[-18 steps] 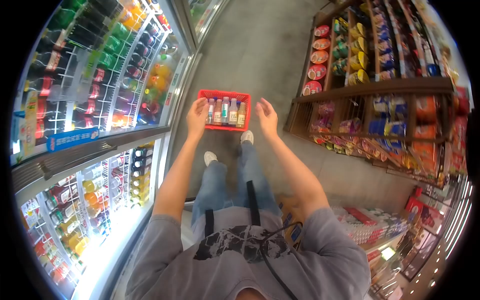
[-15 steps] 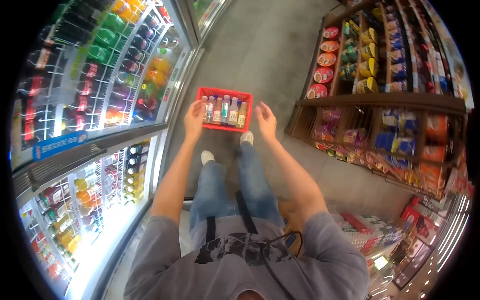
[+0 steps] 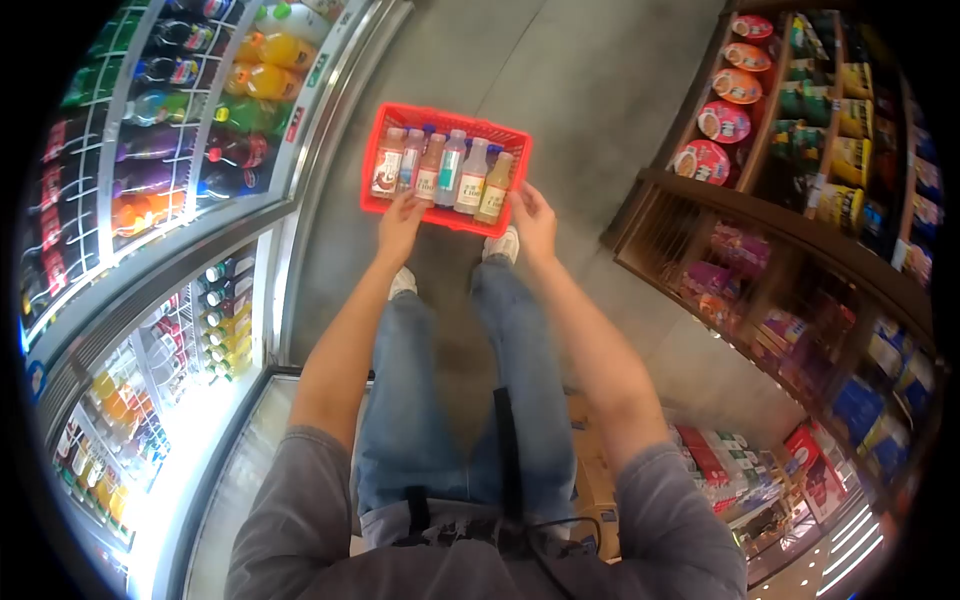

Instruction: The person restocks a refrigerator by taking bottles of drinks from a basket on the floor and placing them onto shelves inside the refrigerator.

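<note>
A red shopping basket (image 3: 447,112) holds several bottled drinks standing in a row and appears near the floor, ahead of my shoes. My left hand (image 3: 399,228) is at its near rim, left of the middle, with the fingers curled over the edge by a bottle with a cream label (image 3: 427,182). At the near right corner my right hand (image 3: 535,218) closes its fingers on the rim, beside a yellowish bottle (image 3: 493,192). Both palms are partly turned away, so the exact hold is hard to see. Behind the front bottles, blue caps show.
To my left is a lit drinks cooler (image 3: 290,215) with stocked shelves. A brown shelf unit (image 3: 650,185) with cup noodles (image 3: 724,122) and snack packets stands on the right. Cardboard boxes (image 3: 595,460) sit beside my right leg; grey floor (image 3: 540,80) extends ahead.
Both hands have come from either side of the basket onto its near rim. The basket looks larger and closer, and the view has shifted.
</note>
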The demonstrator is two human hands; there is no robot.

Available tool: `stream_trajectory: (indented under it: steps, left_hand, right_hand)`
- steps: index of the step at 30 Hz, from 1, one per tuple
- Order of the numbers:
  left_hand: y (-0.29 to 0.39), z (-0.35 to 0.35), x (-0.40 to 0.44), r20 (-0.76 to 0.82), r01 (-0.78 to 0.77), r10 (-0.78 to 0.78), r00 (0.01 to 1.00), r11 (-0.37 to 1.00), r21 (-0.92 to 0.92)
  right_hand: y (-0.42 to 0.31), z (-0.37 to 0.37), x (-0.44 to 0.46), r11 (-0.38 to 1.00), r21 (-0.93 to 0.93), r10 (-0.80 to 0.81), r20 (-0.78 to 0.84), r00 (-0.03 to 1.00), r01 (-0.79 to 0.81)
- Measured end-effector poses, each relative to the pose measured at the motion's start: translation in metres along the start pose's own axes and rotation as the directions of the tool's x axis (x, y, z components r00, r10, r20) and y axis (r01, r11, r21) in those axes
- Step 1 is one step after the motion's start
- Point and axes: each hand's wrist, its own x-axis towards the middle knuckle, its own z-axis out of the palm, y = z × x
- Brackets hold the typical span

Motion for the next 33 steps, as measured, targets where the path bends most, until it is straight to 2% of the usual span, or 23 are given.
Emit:
stream_trajectory:
  steps: [3, 4, 6, 9, 10, 11, 13, 19, 20, 21, 23, 24, 26, 29, 31, 33]
  left_hand:
    - [-0.039, 0.021, 0.018, 0.078, 0.049, -0.051, 0.996, 0.998, 0.026]
    - [-0.048, 0.032, 0.029, 0.101, 0.091, -0.086, 0.991, 0.995, -0.047]
    - [-0.07, 0.045, 0.046, 0.13, 0.138, -0.122, 0.984, 0.984, -0.117]
    - [-0.078, 0.071, 0.079, 0.161, 0.15, -0.136, 0.978, 0.985, -0.081]
    - [-0.088, 0.08, 0.092, 0.168, 0.097, -0.081, 0.982, 0.991, -0.093]
    - [-0.095, 0.089, 0.106, 0.169, 0.105, -0.089, 0.982, 0.99, -0.092]
    - [-0.105, 0.099, 0.12, 0.2, 0.078, -0.081, 0.976, 0.997, 0.023]
    - [-0.131, 0.112, 0.135, 0.2, 0.123, -0.132, 0.971, 0.991, 0.059]
    - [-0.149, 0.114, 0.139, 0.192, 0.086, -0.099, 0.976, 0.993, 0.075]
    - [-0.151, 0.117, 0.144, 0.19, 0.081, -0.093, 0.977, 0.994, 0.073]
    - [-0.155, 0.127, 0.146, 0.125, 0.0, -0.026, 0.992, 0.979, 0.206]
    - [-0.153, 0.131, 0.148, 0.085, -0.029, 0.012, 0.996, 0.981, 0.193]
    - [-0.148, 0.135, 0.147, 0.059, -0.013, -0.001, 0.998, 0.975, 0.222]
    - [-0.15, 0.138, 0.151, 0.044, -0.023, 0.011, 0.999, 0.959, 0.283]
    - [-0.154, 0.141, 0.153, 0.049, -0.035, 0.021, 0.999, 0.948, 0.317]
    - [-0.154, 0.145, 0.153, 0.044, -0.216, 0.24, 0.97, 0.764, 0.607]
  right_hand:
    - [0.057, 0.009, 0.03, 1.0, -0.02, 0.011, 0.007, 1.0, -0.011]
    - [0.068, 0.01, 0.045, 1.0, -0.018, 0.017, 0.003, 1.0, -0.017]
    - [0.095, 0.016, 0.064, 0.982, -0.186, 0.015, 0.004, 1.0, -0.014]
    - [0.128, 0.024, 0.098, 0.977, -0.212, 0.025, -0.015, 1.0, -0.028]
    - [0.137, 0.026, 0.107, 0.978, -0.207, 0.03, -0.01, 0.999, -0.032]
    - [0.144, 0.028, 0.118, 0.977, -0.21, 0.038, -0.011, 0.999, -0.039]
    - [0.163, 0.031, 0.128, 0.978, -0.202, 0.043, -0.006, 0.999, -0.043]
    - [0.194, 0.045, 0.141, 0.986, -0.124, 0.117, 0.013, 0.993, -0.114]
    - [0.196, 0.044, 0.14, 0.966, -0.218, 0.157, 0.075, 0.985, -0.137]
    - [0.199, 0.047, 0.146, 0.967, -0.218, 0.151, 0.077, 0.986, -0.131]
    - [0.206, 0.053, 0.152, 0.964, -0.242, 0.137, 0.084, 0.987, -0.113]
    - [0.215, 0.055, 0.158, 0.963, -0.245, 0.142, 0.087, 0.986, -0.117]
    - [0.23, 0.058, 0.168, 0.974, -0.225, 0.05, 0.088, 0.995, -0.029]
    - [0.222, 0.062, 0.167, 0.984, -0.171, 0.069, 0.158, 0.985, -0.041]
    - [0.239, 0.062, 0.173, 0.98, -0.192, 0.072, 0.139, 0.988, -0.044]
    - [0.247, 0.06, 0.178, 0.976, -0.213, 0.073, 0.116, 0.991, -0.047]
